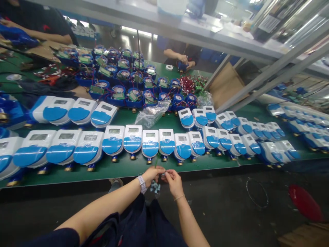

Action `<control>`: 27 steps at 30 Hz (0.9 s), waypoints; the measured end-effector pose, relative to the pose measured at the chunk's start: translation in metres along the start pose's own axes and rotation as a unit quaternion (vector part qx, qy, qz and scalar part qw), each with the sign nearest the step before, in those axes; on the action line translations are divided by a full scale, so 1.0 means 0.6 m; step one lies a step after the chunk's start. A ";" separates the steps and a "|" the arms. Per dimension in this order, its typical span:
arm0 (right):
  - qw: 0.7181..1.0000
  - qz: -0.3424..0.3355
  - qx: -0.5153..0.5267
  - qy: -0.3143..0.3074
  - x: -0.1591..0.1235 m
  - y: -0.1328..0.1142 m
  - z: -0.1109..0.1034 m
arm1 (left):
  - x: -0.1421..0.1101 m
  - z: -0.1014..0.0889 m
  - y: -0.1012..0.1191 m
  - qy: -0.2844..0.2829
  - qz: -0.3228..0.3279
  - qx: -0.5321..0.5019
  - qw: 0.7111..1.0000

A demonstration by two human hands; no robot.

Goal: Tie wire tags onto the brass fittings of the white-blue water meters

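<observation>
- You're at a long green tbl [133, 170], its front edge running L to R just beyond your hands; dark floor [221, 202] below.
- White-and-blue meters [150, 144] w/ brass fittings stand in rows along tbl; display ends away from you, fittings nearest you.
- Behind: blue housings [133, 96] w/ bare circuit boards, plus a clear plastic bag [152, 116] and red wires [186, 84].
- Metal shelf [177, 29] overhead; cardboard sheet [227, 85] leans by its R post. Red stool seat [305, 203] on floor, far R.
- Co-worker [180, 55] across tbl has both hands on a blue unit; another person's arm shows top L.
- Your L hand [153, 174], watch on wrist, is curled round light-blue pcs [155, 187], just off tbl's front edge; bunch hangs under fingers, pcs pointing various ways.
- Thin green wire [156, 161] goes up from L fingers, long axis approx. upright, top leaning slightly R twd the meters.
- Your R hand [174, 181]: thumb & fingertips bent in beside L fingertips, near sth v. small; can't tell if they grip it.
</observation>
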State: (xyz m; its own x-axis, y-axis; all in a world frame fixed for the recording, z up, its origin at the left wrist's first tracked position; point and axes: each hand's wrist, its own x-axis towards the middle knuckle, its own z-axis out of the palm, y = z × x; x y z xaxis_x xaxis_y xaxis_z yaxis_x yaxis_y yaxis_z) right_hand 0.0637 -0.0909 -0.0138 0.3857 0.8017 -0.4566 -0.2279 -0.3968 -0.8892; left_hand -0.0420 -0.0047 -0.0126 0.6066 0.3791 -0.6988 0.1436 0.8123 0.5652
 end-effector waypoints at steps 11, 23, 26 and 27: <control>0.996 -0.011 0.073 0.054 0.012 -0.007 0.002 | -0.007 -0.009 -0.010 -0.135 -0.139 -0.121 0.974; 0.993 0.054 -0.073 -0.078 0.046 -0.011 0.002 | -0.016 0.005 0.014 -0.058 0.055 0.142 0.987; 0.992 0.050 -0.107 -0.052 0.050 -0.015 0.004 | -0.018 0.008 0.019 -0.040 0.185 0.232 0.954; 0.991 0.041 -0.118 -0.049 0.048 -0.017 0.003 | -0.017 0.007 0.017 -0.035 0.173 0.230 0.957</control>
State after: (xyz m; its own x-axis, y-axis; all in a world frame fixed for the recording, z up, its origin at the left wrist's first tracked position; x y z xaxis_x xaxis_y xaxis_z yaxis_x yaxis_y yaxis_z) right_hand 0.0756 -0.0630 -0.0180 0.2831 0.7975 -0.5327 -0.0352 -0.5465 -0.8367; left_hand -0.0432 -0.0021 0.0023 0.7286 0.5467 -0.4127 0.2438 0.3561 0.9021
